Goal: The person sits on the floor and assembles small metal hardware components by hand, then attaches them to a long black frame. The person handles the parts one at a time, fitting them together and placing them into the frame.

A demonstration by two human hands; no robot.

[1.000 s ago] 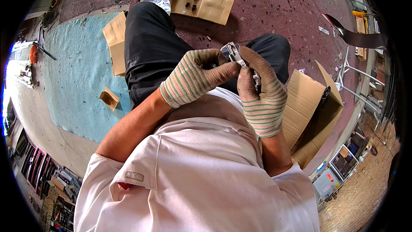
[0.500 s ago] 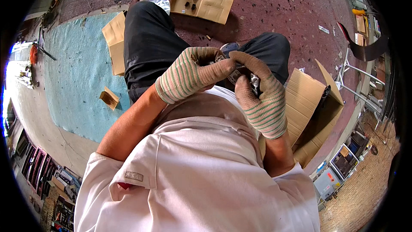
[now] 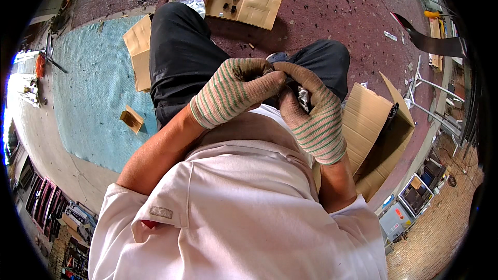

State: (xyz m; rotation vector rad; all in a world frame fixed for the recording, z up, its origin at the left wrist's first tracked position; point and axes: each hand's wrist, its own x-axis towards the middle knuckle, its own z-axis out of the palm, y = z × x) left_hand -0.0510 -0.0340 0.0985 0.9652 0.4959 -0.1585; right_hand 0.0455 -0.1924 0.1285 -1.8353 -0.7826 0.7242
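I wear striped knit gloves with brown-coated fingers on both hands, which meet in front of my lap. My left hand (image 3: 236,91) is closed, its thumb and fingers pinched at a small dark piece mostly hidden by the fingertips. My right hand (image 3: 314,111) curls closed beside it, its index finger reaching over to the left fingertips. Between the right thumb and fingers a small shiny silvery part (image 3: 303,98) shows, with something dark next to it. The exact kind of these parts cannot be made out.
Ahead lies an open cardboard box (image 3: 261,5) holding a few small black parts (image 3: 233,9). Another open carton (image 3: 365,119) stands at my right, a cardboard flap (image 3: 138,44) by my left leg. A small carton (image 3: 132,119) rests on the blue mat (image 3: 93,93).
My right hand has shifted slightly left, its thumb now up against the left fingertips. The silvery piece between the thumbs is now covered. A dark curved strip at far right has swung leftward.
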